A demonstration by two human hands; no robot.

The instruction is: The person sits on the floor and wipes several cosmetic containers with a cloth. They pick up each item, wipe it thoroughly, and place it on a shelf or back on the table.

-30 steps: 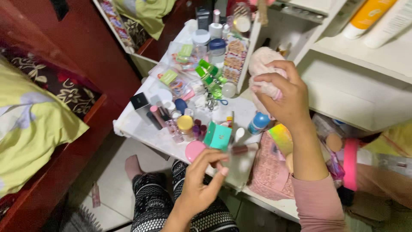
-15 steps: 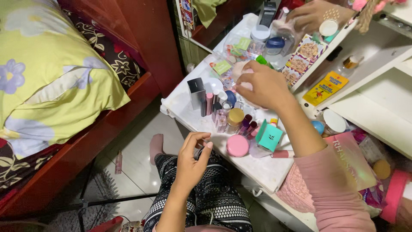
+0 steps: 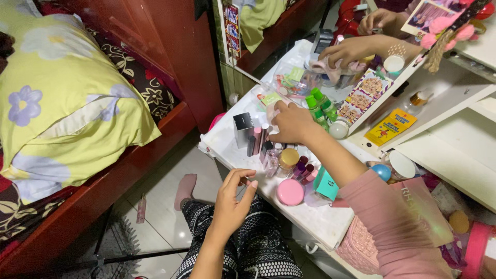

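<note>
My right hand rests on the white tabletop, closed over a pale pink fluffy cloth that shows at my fingertips. It lies just behind a cluster of lipstick tubes and a black box. My left hand hovers above my lap in front of the table edge, fingers loosely curled and apart, with nothing in it. A round pink compact and a teal box lie closest to it.
A gold-lidded jar, green bottles, a blue ball and a yellow sachet crowd the table. A mirror behind reflects my hands. A bed with a yellow pillow stands to the left. White shelves are on the right.
My right hand has carried the pink cloth down from the mirror side to the front left of the tabletop by the tubes. My left hand has barely moved. The view has shifted.
</note>
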